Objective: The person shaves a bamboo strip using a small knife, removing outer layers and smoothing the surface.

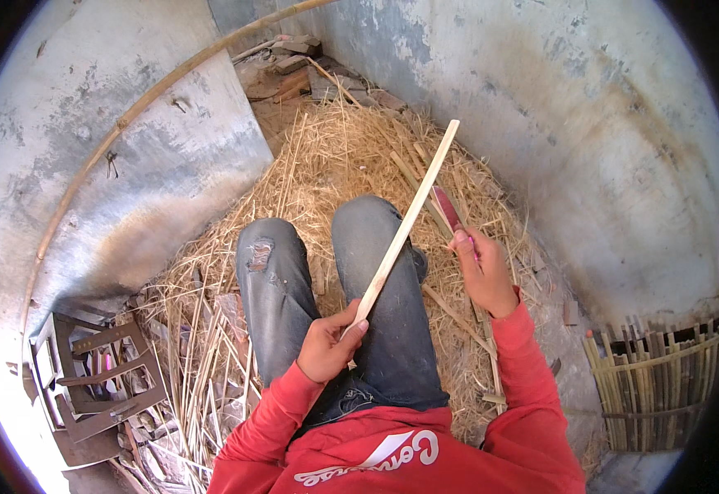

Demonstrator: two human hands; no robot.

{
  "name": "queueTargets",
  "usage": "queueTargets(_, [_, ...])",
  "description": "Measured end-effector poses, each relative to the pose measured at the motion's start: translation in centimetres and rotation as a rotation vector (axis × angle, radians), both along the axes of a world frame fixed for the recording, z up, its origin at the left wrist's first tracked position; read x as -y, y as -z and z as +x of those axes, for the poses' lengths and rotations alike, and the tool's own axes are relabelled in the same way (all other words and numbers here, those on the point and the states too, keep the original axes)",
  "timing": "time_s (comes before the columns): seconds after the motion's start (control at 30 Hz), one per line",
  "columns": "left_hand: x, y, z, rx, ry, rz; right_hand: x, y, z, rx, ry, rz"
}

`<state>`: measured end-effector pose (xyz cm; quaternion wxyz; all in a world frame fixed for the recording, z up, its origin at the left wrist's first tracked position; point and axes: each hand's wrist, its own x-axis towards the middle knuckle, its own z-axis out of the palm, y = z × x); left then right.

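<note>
My left hand (332, 340) is closed around the lower end of a pale, flat bamboo strip (409, 221). The strip slants up and away to the right, across my right thigh. In my right hand (486, 272) is a knife (446, 207) with a reddish blade pointing up and to the left; its handle is mostly hidden by my fingers, with a bit of pink showing. The blade is close to the strip's right side, and I cannot tell whether they touch.
Straw-like shavings (347, 156) cover the floor around my legs. Thin split strips (203, 370) lie at the left, beside a broken wooden frame (108, 370). A slatted bamboo basket (660, 379) stands at the right. Bricks (294, 62) lie in the far corner; a long bent pole (121, 123) leans by the left wall.
</note>
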<state>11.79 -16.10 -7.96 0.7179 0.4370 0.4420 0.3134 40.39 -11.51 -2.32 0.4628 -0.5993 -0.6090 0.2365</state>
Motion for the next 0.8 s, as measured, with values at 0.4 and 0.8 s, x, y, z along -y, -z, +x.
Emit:
queueTargets(0.4, [0.2, -0.3, -0.6, 0.042, 0.003, -0.111, -1.0, 5.3, -3.3, 0.188, -0.169, -0.051])
queueTargets(0.8, [-0.5, -0.1, -1.5, 0.219, 0.080, -0.281, 3.7, 3.7, -5.1, 0.070, -0.571, -0.307])
